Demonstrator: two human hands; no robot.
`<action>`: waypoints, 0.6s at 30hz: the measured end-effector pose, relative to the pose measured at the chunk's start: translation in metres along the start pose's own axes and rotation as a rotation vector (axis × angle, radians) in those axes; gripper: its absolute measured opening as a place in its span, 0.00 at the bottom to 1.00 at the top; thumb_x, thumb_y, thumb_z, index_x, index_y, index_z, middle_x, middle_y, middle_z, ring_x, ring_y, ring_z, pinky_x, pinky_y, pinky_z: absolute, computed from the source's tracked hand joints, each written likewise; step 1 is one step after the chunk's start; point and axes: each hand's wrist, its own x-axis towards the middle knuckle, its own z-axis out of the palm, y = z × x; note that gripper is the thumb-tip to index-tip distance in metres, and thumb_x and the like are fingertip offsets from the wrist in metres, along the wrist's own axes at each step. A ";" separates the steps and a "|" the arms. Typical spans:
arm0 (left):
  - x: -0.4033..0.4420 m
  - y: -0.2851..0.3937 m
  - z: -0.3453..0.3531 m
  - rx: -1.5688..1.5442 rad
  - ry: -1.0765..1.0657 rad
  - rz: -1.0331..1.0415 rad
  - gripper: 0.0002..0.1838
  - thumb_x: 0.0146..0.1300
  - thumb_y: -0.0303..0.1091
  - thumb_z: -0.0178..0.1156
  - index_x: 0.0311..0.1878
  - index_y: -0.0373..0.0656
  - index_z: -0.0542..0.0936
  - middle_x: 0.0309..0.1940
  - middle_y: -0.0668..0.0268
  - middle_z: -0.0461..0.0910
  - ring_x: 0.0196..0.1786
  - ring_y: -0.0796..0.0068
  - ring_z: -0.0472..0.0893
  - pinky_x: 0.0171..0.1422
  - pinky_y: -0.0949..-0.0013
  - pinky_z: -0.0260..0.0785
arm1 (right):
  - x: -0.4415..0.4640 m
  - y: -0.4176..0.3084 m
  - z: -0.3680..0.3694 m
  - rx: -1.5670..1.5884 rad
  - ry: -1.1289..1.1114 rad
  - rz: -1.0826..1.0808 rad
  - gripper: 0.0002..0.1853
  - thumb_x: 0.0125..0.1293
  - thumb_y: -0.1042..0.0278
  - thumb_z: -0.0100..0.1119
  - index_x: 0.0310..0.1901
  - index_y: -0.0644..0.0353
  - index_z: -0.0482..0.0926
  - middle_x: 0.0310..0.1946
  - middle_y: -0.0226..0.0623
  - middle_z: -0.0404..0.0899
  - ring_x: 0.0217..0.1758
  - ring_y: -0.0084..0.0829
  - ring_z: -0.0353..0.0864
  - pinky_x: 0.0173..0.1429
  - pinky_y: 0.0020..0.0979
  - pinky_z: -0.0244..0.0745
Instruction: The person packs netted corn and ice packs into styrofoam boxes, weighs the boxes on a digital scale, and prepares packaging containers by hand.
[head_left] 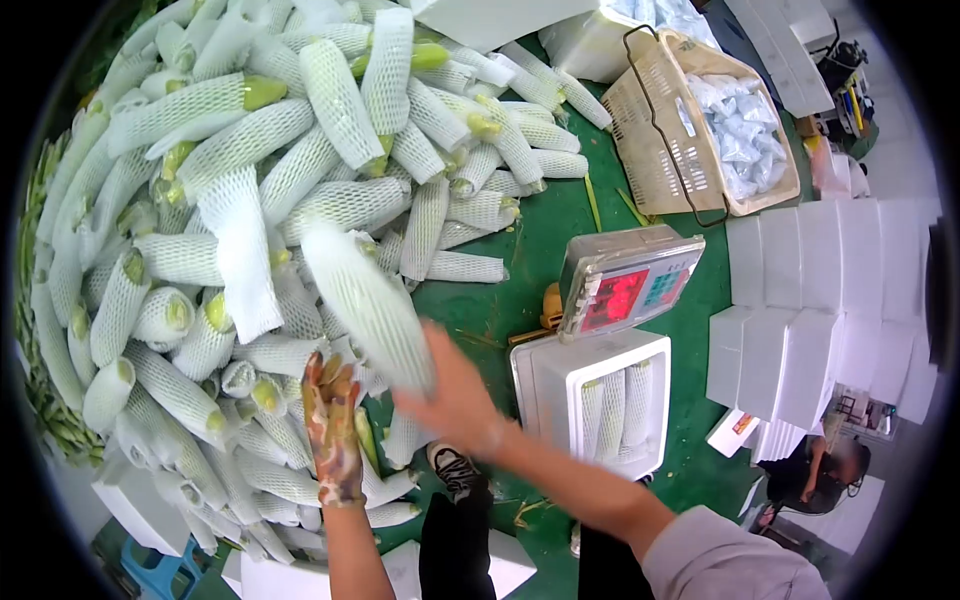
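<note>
My right hand (452, 390), bare and blurred by motion, grips the lower end of a pale green vegetable stalk in a white foam net sleeve (365, 305). The stalk tilts up to the left, above a big heap of similar net-wrapped stalks (185, 258). Lower left of it, my left hand (335, 430) wears a camouflage-patterned glove. Its fingers stretch upward over the heap's edge, with nothing seen in them. To the right, a white foam box (660, 400) holds several wrapped stalks side by side. It sits at a scale with a lit red display (613, 298).
A beige plastic crate (640, 130) holding bluish-white plastic packs (735, 130) stands at the upper right. White foam boxes (775, 350) are stacked on the right. Farther off, a person (815, 475) sits. A blue stool (160, 572) is at the lower left. The floor (500, 340) is green.
</note>
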 end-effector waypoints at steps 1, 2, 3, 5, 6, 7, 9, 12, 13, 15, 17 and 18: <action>0.002 -0.018 -0.014 -0.306 -0.140 -0.202 0.31 0.64 0.47 0.57 0.62 0.35 0.62 0.49 0.58 0.75 0.51 0.64 0.75 0.57 0.63 0.68 | -0.044 -0.005 -0.003 0.031 -0.050 0.006 0.40 0.49 0.65 0.66 0.64 0.65 0.59 0.57 0.53 0.67 0.59 0.48 0.70 0.62 0.40 0.64; -0.011 -0.024 -0.013 -0.340 -0.156 -0.407 0.29 0.64 0.46 0.57 0.59 0.35 0.66 0.48 0.56 0.76 0.51 0.63 0.76 0.56 0.62 0.70 | -0.082 -0.010 -0.003 0.061 -0.094 0.093 0.41 0.49 0.66 0.67 0.65 0.65 0.57 0.55 0.52 0.68 0.58 0.47 0.70 0.62 0.40 0.64; -0.027 -0.039 -0.011 -0.427 -0.185 -0.484 0.27 0.63 0.45 0.58 0.57 0.35 0.68 0.47 0.56 0.76 0.50 0.62 0.77 0.55 0.62 0.71 | -0.104 -0.022 -0.004 0.107 -0.079 0.181 0.38 0.52 0.65 0.65 0.63 0.66 0.59 0.51 0.46 0.70 0.55 0.40 0.72 0.61 0.36 0.64; -0.057 -0.065 -0.002 -0.539 -0.213 -0.553 0.24 0.61 0.43 0.59 0.54 0.34 0.71 0.47 0.56 0.77 0.48 0.61 0.77 0.54 0.61 0.72 | -0.129 -0.011 0.005 0.316 0.081 0.281 0.34 0.54 0.67 0.64 0.61 0.65 0.61 0.48 0.42 0.70 0.52 0.34 0.71 0.59 0.33 0.65; -0.069 -0.073 0.002 -0.561 -0.205 -0.545 0.24 0.61 0.43 0.59 0.52 0.34 0.72 0.47 0.56 0.77 0.48 0.61 0.78 0.53 0.61 0.73 | -0.134 -0.006 0.011 0.423 0.162 0.329 0.32 0.55 0.67 0.63 0.60 0.65 0.62 0.46 0.39 0.70 0.50 0.31 0.71 0.58 0.32 0.65; -0.082 -0.084 -0.001 -0.584 -0.191 -0.535 0.23 0.60 0.42 0.60 0.51 0.33 0.73 0.47 0.56 0.77 0.48 0.61 0.78 0.52 0.61 0.73 | -0.136 -0.004 0.020 0.560 0.275 0.432 0.20 0.62 0.65 0.57 0.53 0.65 0.66 0.44 0.36 0.70 0.48 0.26 0.70 0.55 0.29 0.65; -0.097 -0.155 -0.030 -0.029 -0.163 -0.175 0.26 0.61 0.36 0.55 0.61 0.36 0.64 0.50 0.54 0.74 0.51 0.60 0.76 0.59 0.57 0.70 | -0.121 0.026 0.036 0.455 0.292 0.479 0.19 0.65 0.60 0.54 0.51 0.65 0.67 0.39 0.40 0.74 0.40 0.32 0.75 0.47 0.32 0.70; -0.069 -0.119 -0.035 -0.314 0.029 -0.243 0.30 0.63 0.37 0.54 0.66 0.40 0.58 0.54 0.54 0.72 0.58 0.60 0.73 0.62 0.59 0.69 | -0.060 0.067 0.042 0.115 -0.007 0.419 0.19 0.68 0.54 0.49 0.41 0.66 0.68 0.33 0.49 0.74 0.34 0.48 0.73 0.42 0.38 0.70; -0.061 -0.123 -0.072 -0.037 -0.225 -0.087 0.30 0.63 0.38 0.56 0.65 0.41 0.59 0.53 0.55 0.73 0.58 0.61 0.73 0.60 0.63 0.70 | -0.019 0.077 0.034 0.058 0.099 0.303 0.18 0.67 0.55 0.51 0.39 0.66 0.67 0.32 0.50 0.71 0.35 0.49 0.70 0.44 0.40 0.69; -0.053 -0.179 -0.115 -0.084 -0.061 -0.290 0.26 0.62 0.44 0.56 0.57 0.37 0.65 0.41 0.57 0.77 0.39 0.65 0.79 0.42 0.62 0.77 | 0.080 0.123 0.030 -0.064 0.393 0.160 0.25 0.60 0.57 0.58 0.47 0.73 0.66 0.42 0.57 0.70 0.45 0.51 0.70 0.53 0.42 0.66; -0.069 -0.214 -0.135 -0.331 0.079 -0.474 0.24 0.63 0.42 0.53 0.57 0.36 0.65 0.42 0.55 0.76 0.39 0.61 0.78 0.44 0.60 0.75 | 0.170 0.163 0.034 -0.133 0.397 0.435 0.43 0.50 0.50 0.64 0.53 0.84 0.60 0.54 0.70 0.67 0.59 0.56 0.68 0.63 0.40 0.64; -0.075 -0.217 -0.128 -0.226 0.042 -0.411 0.25 0.63 0.41 0.51 0.58 0.35 0.64 0.44 0.54 0.74 0.42 0.57 0.77 0.48 0.57 0.73 | 0.199 0.161 0.039 -0.071 0.350 0.610 0.44 0.47 0.49 0.67 0.52 0.84 0.61 0.52 0.67 0.70 0.56 0.56 0.72 0.60 0.39 0.68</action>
